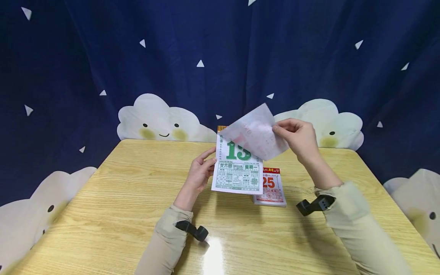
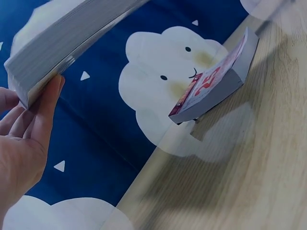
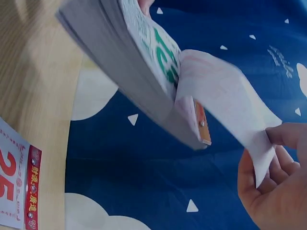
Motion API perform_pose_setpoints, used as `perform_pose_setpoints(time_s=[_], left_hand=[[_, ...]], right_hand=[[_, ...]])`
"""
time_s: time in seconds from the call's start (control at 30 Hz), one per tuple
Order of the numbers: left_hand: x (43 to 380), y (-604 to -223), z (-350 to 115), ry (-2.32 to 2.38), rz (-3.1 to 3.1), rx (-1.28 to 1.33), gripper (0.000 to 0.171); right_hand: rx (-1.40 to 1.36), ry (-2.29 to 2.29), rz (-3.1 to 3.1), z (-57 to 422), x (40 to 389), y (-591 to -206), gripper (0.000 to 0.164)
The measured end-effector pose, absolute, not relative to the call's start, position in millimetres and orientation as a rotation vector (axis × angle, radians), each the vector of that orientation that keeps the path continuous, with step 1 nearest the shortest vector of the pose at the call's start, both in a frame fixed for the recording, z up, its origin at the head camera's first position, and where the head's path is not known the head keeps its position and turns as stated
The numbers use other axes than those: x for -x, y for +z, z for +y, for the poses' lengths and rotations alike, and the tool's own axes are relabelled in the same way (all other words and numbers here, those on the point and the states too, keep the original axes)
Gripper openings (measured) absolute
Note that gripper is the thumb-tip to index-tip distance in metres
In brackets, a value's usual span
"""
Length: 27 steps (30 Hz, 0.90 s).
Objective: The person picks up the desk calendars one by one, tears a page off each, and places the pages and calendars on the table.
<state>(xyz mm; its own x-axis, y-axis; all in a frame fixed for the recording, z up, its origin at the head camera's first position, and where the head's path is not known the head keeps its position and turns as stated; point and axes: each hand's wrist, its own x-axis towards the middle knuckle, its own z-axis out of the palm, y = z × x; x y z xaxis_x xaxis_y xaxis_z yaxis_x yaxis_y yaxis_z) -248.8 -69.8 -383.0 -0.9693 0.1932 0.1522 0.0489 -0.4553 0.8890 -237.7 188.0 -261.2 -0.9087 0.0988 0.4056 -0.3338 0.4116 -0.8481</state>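
Note:
A thick tear-off calendar (image 1: 237, 177) with a green 13 on its page is held up off the table by my left hand (image 1: 201, 170). The thumb lies at its left edge and the fingers go behind it, as the left wrist view shows. My right hand (image 1: 297, 137) pinches the calendar's top sheet (image 1: 259, 131) between thumb and fingers. That thin sheet is lifted and folded back up to the right, its red print showing faintly through. In the right wrist view the sheet (image 3: 225, 91) still meets the pad near the orange-gold header (image 3: 202, 127).
A smaller calendar (image 1: 275, 191) with a red header and a red 25 lies on the wooden table (image 1: 137, 191), partly behind the held one. Behind the table hangs a dark blue curtain (image 1: 192, 30) with white triangles and clouds. Each wrist wears a black camera mount (image 1: 316, 205).

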Motion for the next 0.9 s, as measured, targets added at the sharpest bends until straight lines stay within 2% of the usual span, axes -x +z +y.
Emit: perform_pose_setpoints(time_s=[0.1,0.47,0.7,0.9], left_hand=[[248.8,-381.9,-68.8,2.602,1.614,-0.336,0.045],[249.1,-379.1,-73.4,2.699,1.576,-0.32,0.045],[250.0,-378.3,-85.8,2.718,1.569,-0.301,0.044],[250.0,-379.8,-98.4,2.697,1.59,-0.294,0.045]], right_hand=[[-0.165,1.599,-2.24,192.9,241.5,-260.7,0.003],[-0.013,1.96,-1.961,219.7,253.7,-256.7,0.016],[0.206,1.917,-1.775,249.1,260.6,-258.3,0.01],[0.261,1.932,-1.628,264.1,258.3,-258.1,0.013]])
